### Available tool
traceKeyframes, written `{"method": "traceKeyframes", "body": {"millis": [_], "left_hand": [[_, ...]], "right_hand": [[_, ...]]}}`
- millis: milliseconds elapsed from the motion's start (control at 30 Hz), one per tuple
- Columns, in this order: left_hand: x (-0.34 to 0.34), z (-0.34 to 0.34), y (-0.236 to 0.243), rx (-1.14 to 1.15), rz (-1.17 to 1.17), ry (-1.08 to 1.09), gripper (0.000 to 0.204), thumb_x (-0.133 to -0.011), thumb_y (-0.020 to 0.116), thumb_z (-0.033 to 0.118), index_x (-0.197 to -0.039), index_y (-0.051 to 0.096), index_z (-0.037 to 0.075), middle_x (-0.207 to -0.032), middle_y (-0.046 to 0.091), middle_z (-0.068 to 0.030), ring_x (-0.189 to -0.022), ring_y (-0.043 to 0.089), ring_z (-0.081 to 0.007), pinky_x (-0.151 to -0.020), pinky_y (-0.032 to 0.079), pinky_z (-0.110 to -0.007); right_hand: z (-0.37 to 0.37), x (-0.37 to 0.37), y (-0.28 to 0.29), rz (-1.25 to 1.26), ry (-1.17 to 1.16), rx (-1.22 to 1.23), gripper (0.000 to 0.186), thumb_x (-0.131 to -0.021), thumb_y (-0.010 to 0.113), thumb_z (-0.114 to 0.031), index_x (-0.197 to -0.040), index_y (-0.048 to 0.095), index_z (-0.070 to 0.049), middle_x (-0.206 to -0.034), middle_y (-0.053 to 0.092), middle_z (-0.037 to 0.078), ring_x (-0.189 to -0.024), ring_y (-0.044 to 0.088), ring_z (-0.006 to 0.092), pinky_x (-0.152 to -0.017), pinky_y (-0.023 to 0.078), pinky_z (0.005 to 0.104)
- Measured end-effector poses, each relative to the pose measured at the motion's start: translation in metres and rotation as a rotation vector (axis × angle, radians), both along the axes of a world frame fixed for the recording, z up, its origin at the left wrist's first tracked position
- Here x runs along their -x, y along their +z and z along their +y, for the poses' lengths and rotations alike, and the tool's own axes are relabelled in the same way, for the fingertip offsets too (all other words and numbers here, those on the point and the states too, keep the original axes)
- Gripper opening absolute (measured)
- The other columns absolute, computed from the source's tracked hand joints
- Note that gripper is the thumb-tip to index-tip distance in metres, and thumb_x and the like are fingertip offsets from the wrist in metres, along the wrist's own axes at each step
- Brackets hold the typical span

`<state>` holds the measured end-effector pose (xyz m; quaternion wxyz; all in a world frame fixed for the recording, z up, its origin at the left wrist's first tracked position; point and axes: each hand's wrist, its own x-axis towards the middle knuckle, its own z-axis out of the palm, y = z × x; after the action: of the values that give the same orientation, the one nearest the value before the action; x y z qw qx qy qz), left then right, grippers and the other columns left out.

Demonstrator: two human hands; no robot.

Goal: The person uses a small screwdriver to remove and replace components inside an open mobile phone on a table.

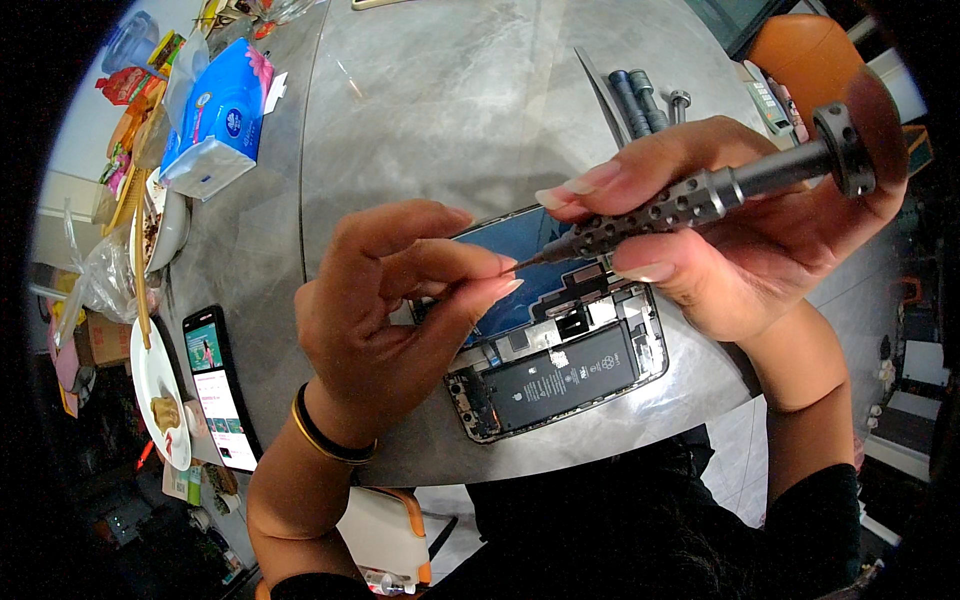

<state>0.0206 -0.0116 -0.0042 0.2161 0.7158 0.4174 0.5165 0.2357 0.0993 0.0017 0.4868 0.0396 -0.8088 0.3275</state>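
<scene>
We note the right hand [740, 285] clamped on a grey metal screwdriver [655, 215], tip pointing left. Left hand [365, 290]: thumb and forefinger pinched together on that tip; we cannot tell whether anything tiny sits between them. Below both, on the near part of the table [420, 130], we see an opened phone [560, 378], battery exposed; blue panel [505, 312] along its far side. Far right, tweezers [603, 98] beside dark cylinders [640, 100]. Left, a lit smartphone [221, 390], then a white plate [148, 375]; farther, a blue tissue pack [218, 120].
</scene>
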Motion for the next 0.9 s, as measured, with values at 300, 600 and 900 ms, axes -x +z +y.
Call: {"method": "traceKeyframes", "body": {"millis": [300, 600, 900], "left_hand": [[0.001, 0.001, 0.0, -0.01, -0.024, -0.035, 0.038, -0.083, 0.071, -0.001, -0.114, 0.049, -0.005, -0.085, 0.071, -0.017, -0.084, 0.072, -0.0211, -0.073, 0.06, -0.03], [-0.002, -0.001, 0.001, 0.17, -0.257, -0.082, 0.041, -0.082, 0.071, -0.006, -0.115, 0.047, -0.003, -0.089, 0.069, -0.0157, -0.087, 0.07, -0.0171, -0.077, 0.058, -0.027], [-0.003, -0.001, 0.003, 0.246, -0.377, -0.114, 0.04, -0.082, 0.07, -0.007, -0.115, 0.047, -0.003, -0.09, 0.069, -0.016, -0.088, 0.07, -0.0174, -0.078, 0.057, -0.026]], "right_hand": [[-0.003, -0.003, -0.001, 0.004, 0.009, 0.084, 0.08, -0.083, 0.068, 0.002, -0.138, 0.021, -0.032, -0.1, 0.066, 0.017, -0.091, 0.07, 0.0315, -0.083, 0.06, 0.0511], [-0.009, -0.003, 0.004, -0.01, -0.053, 0.133, 0.078, -0.082, 0.071, -0.001, -0.138, 0.023, -0.026, -0.097, 0.066, 0.016, -0.091, 0.069, 0.0312, -0.083, 0.059, 0.0523], [-0.008, -0.007, 0.008, -0.061, -0.073, 0.122, 0.073, -0.08, 0.073, -0.004, -0.134, 0.028, -0.025, -0.096, 0.065, 0.016, -0.092, 0.069, 0.0311, -0.082, 0.059, 0.0539]]}}
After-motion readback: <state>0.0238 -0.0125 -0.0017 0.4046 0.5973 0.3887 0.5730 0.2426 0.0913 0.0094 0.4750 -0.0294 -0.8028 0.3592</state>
